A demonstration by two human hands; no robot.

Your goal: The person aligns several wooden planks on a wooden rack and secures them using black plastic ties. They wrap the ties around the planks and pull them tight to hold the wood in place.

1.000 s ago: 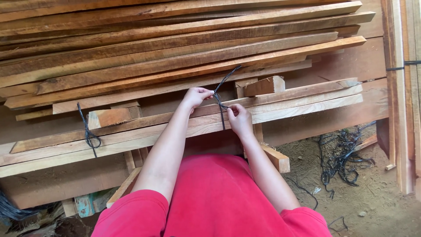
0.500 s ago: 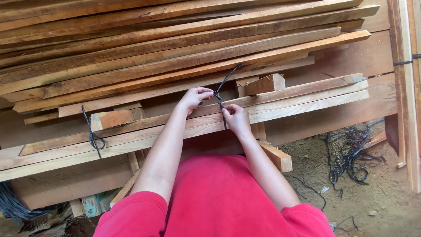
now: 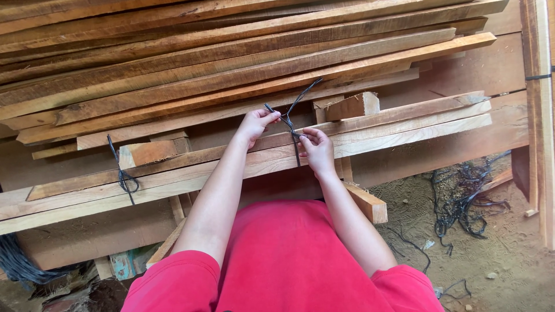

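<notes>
Item: black wire tie [image 3: 293, 124], wrapped over the pale plank bundle [image 3: 404, 124], its two loose ends rising up and crossing above the bundle's upper edge. Left hand [image 3: 257, 122]: fingers pinched on one wire end, just left of the crossing. Right hand [image 3: 317, 149]: fingers closed on the wire where it meets the bundle's face; the exact contact is hidden under the fingertips. Second tied wire loop [image 3: 122, 173]: far left along the same bundle, knotted, ends hanging. Short wood block [image 3: 352, 107]: just above the bundle, right of the hands. Stack of long reddish planks [image 3: 231, 52]: above and behind the bundle, cut off at the top and left edges. Tangle of loose black wire [image 3: 462, 199]: on the dirt ground below the bundle's right end, strands hard to separate. Red garment [image 3: 283, 260]: below the bundle, hiding what lies beneath.
</notes>
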